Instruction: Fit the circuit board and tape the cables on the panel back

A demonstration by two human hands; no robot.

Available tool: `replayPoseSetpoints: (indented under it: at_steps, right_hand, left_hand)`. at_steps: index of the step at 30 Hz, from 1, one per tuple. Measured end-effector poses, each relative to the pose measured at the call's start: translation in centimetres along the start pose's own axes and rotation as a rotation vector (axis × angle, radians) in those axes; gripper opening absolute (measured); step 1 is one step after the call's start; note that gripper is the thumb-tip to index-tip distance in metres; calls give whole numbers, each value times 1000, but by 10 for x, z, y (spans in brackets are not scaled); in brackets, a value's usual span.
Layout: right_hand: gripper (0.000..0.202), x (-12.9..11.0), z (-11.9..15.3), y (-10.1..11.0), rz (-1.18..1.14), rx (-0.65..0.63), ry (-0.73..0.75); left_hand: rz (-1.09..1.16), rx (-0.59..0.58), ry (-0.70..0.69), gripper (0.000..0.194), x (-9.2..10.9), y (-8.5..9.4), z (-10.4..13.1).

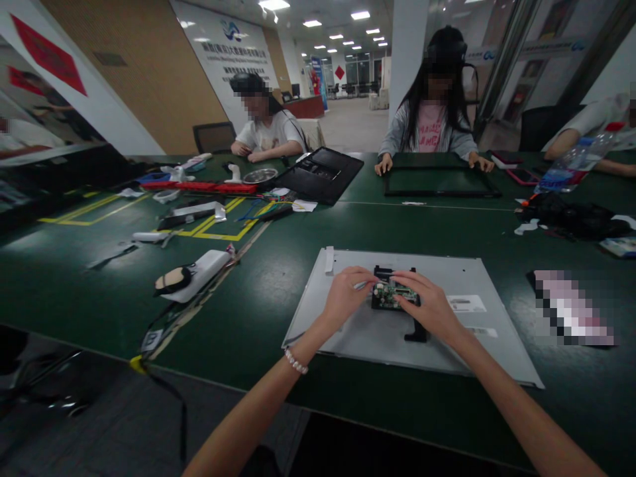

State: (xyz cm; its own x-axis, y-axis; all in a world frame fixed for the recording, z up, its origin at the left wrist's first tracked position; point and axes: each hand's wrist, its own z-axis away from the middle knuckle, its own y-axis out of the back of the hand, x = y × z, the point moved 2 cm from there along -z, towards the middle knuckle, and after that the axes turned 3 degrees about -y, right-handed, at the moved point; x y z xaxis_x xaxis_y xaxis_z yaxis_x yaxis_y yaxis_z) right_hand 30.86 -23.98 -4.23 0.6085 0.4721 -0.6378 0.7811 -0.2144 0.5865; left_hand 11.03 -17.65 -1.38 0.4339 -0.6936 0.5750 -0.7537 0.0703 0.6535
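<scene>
Panel (358, 336), grey and flat, is laid near the front edge of the counter (248, 338), with green surface left showing along its left side and a blurred flat object (574, 308) set near its right edge. Mid-panel, a circuit board (390, 296) is touched by both hands: the left hand's (348, 291) fingertips are gathered at one side, pinch uncertain; the right hand (431, 303) is curved opposite, thumb and fingers parted.

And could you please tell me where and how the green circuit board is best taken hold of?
Probably by its left and right edges, from above: the green circuit board appears roughly flat, components up, over the pale panel, with the left hand and right hand at opposite sides.
</scene>
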Motion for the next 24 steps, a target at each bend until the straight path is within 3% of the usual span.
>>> replayPoseSetpoints:
  at_steps: [4,10,17,24]
  right_hand:
    - [20,-10,-4,-5,-45,56,11]
    - [17,-13,-4,-8,-43,102,-27]
    - [20,2,-9,-1,84,91,-86]
    - [23,55,-37,8,316,56,-137]
  left_hand:
    - [70,28,20,17,8,-9,7]
    - [139,44,31,18,4,-22,17]
    - [-21,20,40,25,3,-22,16]
    - [-203,-306,-81,41,-2,-24,27]
